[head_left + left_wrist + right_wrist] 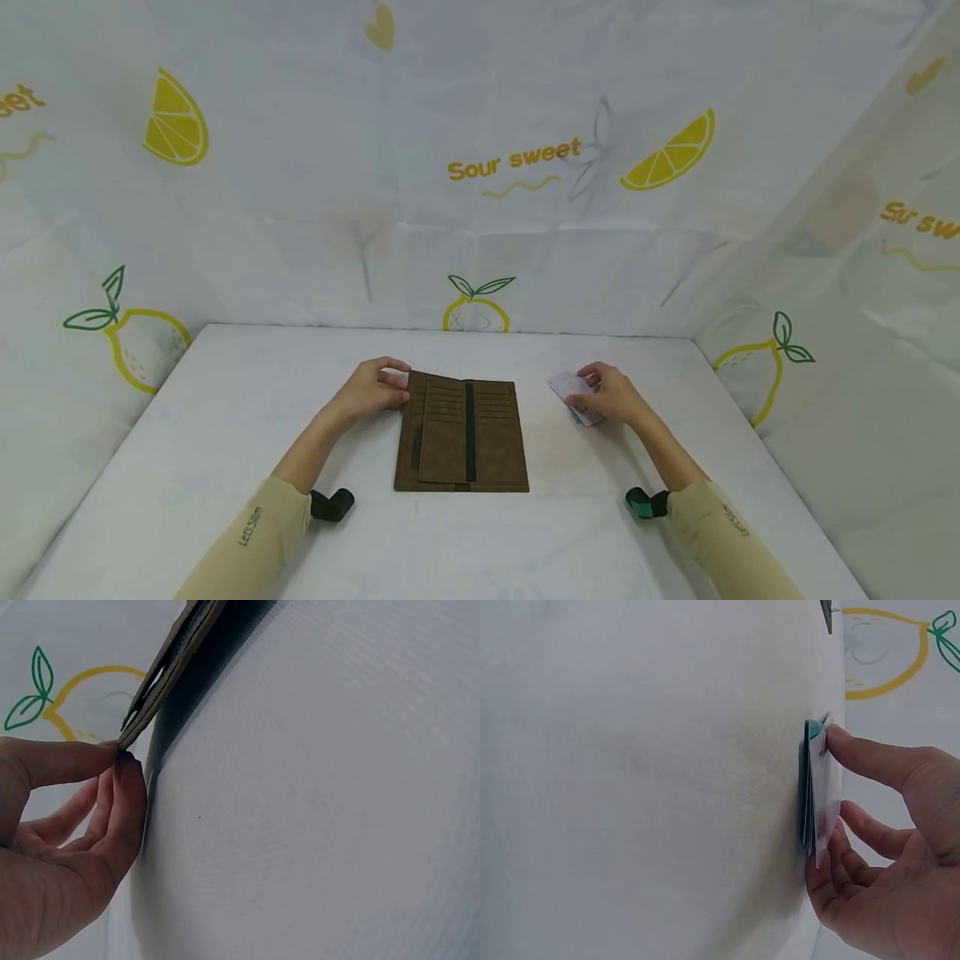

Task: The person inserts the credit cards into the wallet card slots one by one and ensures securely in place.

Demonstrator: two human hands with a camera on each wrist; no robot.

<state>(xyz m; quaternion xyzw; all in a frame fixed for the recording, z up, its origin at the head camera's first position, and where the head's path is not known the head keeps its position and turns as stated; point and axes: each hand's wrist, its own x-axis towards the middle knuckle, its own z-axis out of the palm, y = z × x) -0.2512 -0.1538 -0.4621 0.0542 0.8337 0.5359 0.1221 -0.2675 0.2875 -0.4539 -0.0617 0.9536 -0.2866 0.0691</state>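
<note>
An open brown long wallet [501, 446] with rows of card slots lies in the middle of the table, its left inner flap lifted slightly askew. My left hand [367, 392] pinches the wallet's upper left edge between thumb and fingers; the left wrist view shows the wallet [174, 667] edge-on and raised off the surface there. To the right of the wallet, my right hand [611, 395] holds a small stack of cards or folded papers [567, 385] by its edges. In the right wrist view the stack [824, 795] has a pale pinkish top piece and darker, bluish-green layers under it.
The white table [360, 542] has a back edge against a white curtain [300, 167] printed with lemons, and the curtain continues along both sides. A black wrist mount [332, 505] sits by the left sleeve, a black-and-green one [647, 503] by the right.
</note>
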